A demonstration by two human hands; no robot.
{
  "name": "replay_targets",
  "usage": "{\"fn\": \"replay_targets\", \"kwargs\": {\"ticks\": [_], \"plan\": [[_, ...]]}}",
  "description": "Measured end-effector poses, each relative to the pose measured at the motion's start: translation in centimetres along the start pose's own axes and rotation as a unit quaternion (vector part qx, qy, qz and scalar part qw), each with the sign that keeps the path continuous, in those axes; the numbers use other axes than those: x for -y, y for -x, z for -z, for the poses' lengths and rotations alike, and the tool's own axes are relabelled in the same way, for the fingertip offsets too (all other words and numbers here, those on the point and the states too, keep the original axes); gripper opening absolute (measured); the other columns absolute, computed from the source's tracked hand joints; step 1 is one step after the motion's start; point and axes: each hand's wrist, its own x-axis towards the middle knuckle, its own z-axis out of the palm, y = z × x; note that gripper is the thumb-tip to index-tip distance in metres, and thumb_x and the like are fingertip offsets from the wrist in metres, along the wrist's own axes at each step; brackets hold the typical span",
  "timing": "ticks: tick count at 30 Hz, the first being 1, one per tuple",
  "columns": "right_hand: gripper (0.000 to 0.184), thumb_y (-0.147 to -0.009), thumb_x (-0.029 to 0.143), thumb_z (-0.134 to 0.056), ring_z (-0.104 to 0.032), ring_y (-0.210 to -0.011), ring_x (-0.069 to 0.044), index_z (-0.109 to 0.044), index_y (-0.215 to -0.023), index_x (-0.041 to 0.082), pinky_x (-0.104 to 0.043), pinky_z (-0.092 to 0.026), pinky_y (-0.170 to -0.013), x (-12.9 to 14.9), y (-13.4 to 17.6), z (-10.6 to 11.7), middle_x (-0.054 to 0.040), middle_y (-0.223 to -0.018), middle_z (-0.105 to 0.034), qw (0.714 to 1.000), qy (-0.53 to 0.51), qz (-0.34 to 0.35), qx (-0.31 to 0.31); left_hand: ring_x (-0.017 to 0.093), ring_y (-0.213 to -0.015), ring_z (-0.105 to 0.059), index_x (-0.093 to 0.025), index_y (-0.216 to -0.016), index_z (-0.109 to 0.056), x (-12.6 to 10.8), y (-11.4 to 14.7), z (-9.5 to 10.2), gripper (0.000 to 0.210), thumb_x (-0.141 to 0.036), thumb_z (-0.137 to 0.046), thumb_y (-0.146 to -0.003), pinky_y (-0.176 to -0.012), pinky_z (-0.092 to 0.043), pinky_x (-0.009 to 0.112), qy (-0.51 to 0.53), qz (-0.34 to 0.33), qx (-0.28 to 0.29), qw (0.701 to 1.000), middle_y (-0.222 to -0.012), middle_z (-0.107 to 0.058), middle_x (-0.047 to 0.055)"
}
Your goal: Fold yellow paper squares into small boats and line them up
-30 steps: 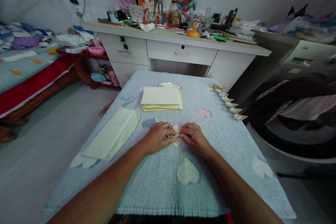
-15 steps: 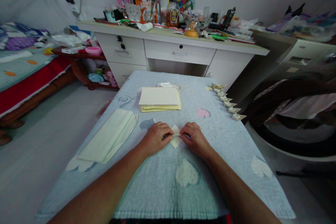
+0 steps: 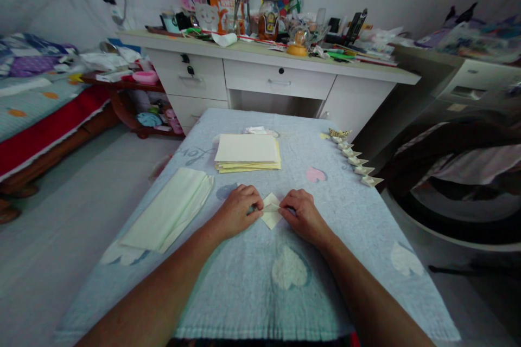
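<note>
A small folded square of cream paper (image 3: 271,219) lies turned like a diamond on the cloth between my hands. My left hand (image 3: 241,210) pinches its left corner between thumb and fingers. At the opposite corner, my right hand (image 3: 302,212) grips the paper the same way. A crease or raised fold runs across its middle from one hand to the other. Beyond the hands sits a stack of cream and yellow paper (image 3: 246,149). Left of my left hand lies a larger folded pale sheet (image 3: 166,209).
Several folded paper boats (image 3: 358,161) stand in a row along the table's right side, a patterned one (image 3: 339,134) at the far end. The table wears a blue cloth (image 3: 244,293). Behind it is a cluttered white desk (image 3: 280,73); a washing machine (image 3: 468,92) stands right.
My left hand has shifted slightly left and its fingers have moved outward, so more of the paper's middle shows. The right hand stays nearly still.
</note>
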Motion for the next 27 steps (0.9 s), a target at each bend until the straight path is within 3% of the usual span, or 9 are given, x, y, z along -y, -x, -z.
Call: {"fn": "replay_targets", "kwargs": {"ticks": [27], "plan": [[0.013,-0.083,0.026,-0.062,-0.044,-0.089,-0.021,-0.062,-0.072,0.018,-0.035,-0.03,-0.08,0.46,-0.36,-0.94,-0.0058,-0.091,-0.055,0.992,0.051,-0.11,-0.04,0.02,-0.09,-0.047,-0.019,-0.072,-0.061,-0.06,0.06,-0.82,0.015,-0.029,-0.059,-0.083,-0.082,-0.038,0.035,-0.054,0.066,-0.058,0.995,-0.09,-0.055,0.003]]}}
